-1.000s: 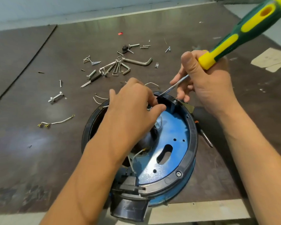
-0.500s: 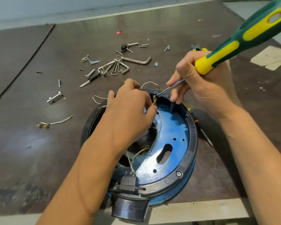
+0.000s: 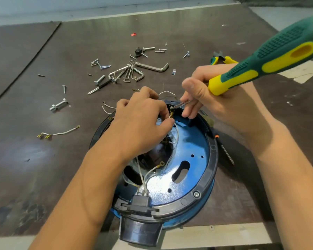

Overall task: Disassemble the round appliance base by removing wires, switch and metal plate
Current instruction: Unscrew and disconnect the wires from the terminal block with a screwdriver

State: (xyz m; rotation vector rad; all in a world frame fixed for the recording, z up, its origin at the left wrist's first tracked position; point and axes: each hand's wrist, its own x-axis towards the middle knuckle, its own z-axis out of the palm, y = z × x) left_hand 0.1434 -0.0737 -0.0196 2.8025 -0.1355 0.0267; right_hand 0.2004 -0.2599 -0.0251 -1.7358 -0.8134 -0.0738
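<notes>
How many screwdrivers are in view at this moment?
3. The green-and-yellow screwdriver is in the right hand; a small black-handled screwdriver lies by the hex keys; a partly hidden screwdriver lies right of the round base. More may be hidden.

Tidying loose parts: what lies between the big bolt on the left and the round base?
Head view: two short white wire offcuts lie between the bolt and the base.

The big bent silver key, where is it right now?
In the head view the big bent key lies flat on the brown table, beyond the round base, just right of the ring of smaller keys.
</notes>
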